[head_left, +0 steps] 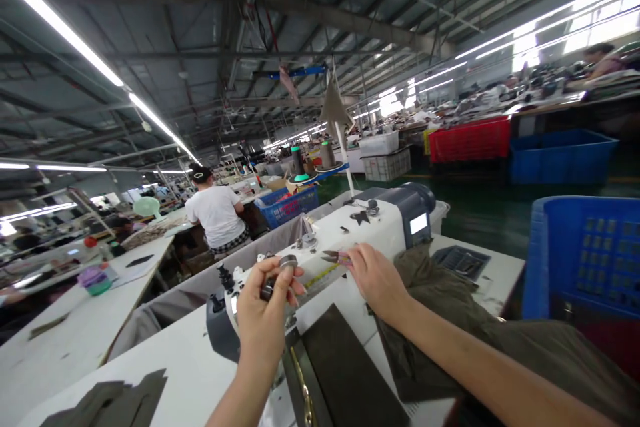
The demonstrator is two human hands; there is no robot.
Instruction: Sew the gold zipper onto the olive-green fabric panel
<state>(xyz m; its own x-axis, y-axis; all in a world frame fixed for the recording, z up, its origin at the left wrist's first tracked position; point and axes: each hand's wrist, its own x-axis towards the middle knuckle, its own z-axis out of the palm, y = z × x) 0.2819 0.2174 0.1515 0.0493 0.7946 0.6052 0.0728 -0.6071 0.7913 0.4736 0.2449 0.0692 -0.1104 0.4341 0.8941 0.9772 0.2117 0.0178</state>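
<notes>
My left hand (267, 307) is closed in front of the sewing machine's head, pinching a small round metal bobbin (288, 261) between thumb and fingers. A second small dark cylindrical piece (267, 289) shows within the same grip; its kind is unclear. Over the machine arm, my right hand (373, 277) grips thread snips (336, 257), their pointed blades toward the left hand. The white sewing machine (380, 230) stands behind both hands. Below them lie dark olive fabric pieces (345, 367) and a brass-coloured pair of scissors or similar tool (304, 387).
Bunched olive fabric (450, 320) lies under my right forearm. More cut pieces (113, 400) rest at the left front. A tool tray (460, 261) sits right of the machine, beyond it a blue crate (543, 260). Thread cones (299, 163) stand behind. A person in white (217, 213) sits ahead.
</notes>
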